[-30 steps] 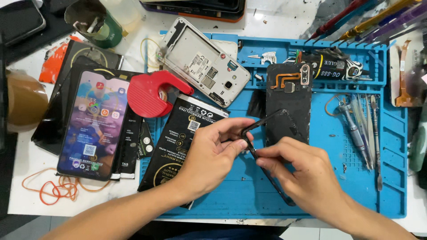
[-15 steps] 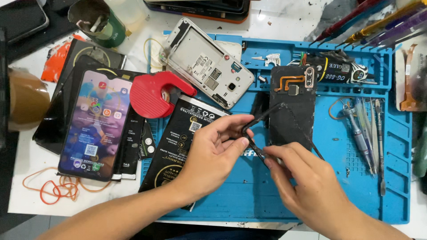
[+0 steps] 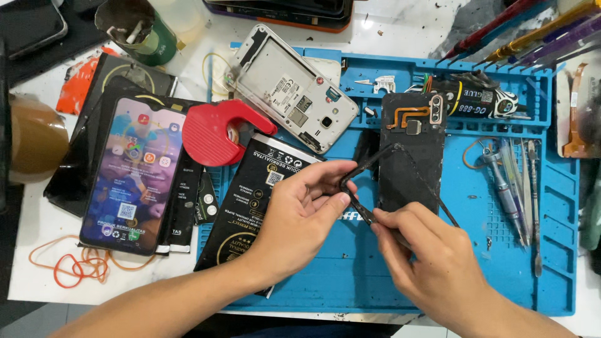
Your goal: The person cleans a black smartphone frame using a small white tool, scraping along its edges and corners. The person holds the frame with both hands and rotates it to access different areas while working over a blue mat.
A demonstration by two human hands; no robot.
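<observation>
Left hand (image 3: pixel 300 216) and right hand (image 3: pixel 432 263) both pinched shut on thin black adhesive strip (image 3: pixel 375 156) over blue mat (image 3: pixel 350 269)

Both hands (image 3: pixel 300 216) (image 3: pixel 432 260) pinching a thin black strip (image 3: pixel 375 163) above a blue mat (image 3: pixel 501 275).

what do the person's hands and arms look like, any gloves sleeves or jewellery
Both are bare. The left hand and right hand wear no gloves, and no rings show on the fingers. Both forearms are uncovered as far as the picture's edge: no sleeves, watch or wristband in view. Fingernails are short and unpainted.
</observation>
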